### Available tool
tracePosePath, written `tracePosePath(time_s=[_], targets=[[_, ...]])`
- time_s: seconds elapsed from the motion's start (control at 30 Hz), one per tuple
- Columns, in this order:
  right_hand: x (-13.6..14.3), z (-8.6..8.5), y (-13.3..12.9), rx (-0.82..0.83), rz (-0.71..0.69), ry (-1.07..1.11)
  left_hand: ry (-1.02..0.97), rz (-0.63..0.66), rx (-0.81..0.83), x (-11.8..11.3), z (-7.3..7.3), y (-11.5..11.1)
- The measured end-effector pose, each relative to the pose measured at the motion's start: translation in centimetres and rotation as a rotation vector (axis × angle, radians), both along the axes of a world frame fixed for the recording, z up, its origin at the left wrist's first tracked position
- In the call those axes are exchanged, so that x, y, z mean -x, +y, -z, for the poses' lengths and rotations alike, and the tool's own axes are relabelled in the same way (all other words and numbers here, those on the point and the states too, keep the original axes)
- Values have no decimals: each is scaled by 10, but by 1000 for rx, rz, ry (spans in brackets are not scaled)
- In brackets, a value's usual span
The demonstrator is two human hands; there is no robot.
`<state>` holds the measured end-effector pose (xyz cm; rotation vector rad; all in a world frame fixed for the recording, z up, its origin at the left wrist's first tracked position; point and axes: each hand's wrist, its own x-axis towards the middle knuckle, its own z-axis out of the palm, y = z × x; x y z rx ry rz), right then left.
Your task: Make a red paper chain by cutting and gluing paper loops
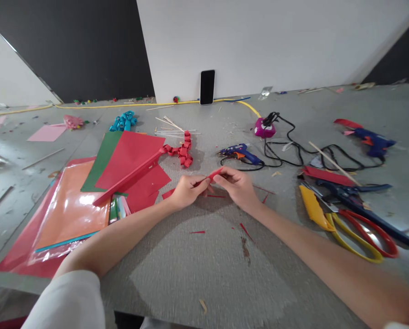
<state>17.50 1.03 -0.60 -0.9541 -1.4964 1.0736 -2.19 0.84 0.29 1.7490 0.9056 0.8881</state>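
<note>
Between my two hands, near the middle of the grey table, is a small red paper strip (215,173). My left hand (191,189) pinches its left end, and my right hand (237,185) pinches the other end with thumb and forefinger. The fingers cover part of the strip, so its full shape is hidden. Thin red paper scraps (247,231) lie on the table under and around the hands. Just beyond them rests a red paper chain of small loops (183,151). Red paper sheets (132,155) and a green sheet (99,171) are left of my left hand.
A blue glue gun (240,153) lies beyond my right hand, its black cord running to a purple power socket (264,128). Scissors (355,233) and blue-handled cutters (358,201) lie right. A phone (207,87) leans on the wall; a second glue gun (372,139) is far right.
</note>
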Motion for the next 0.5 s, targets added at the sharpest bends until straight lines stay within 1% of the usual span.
tracePosePath(time_s=[0.17,0.5], targets=[[3,0,-1,20,-69,4,30,28,-19,0,0,0],[4,-7,-3,9,-50,12,30,48,-2,0,2,2]])
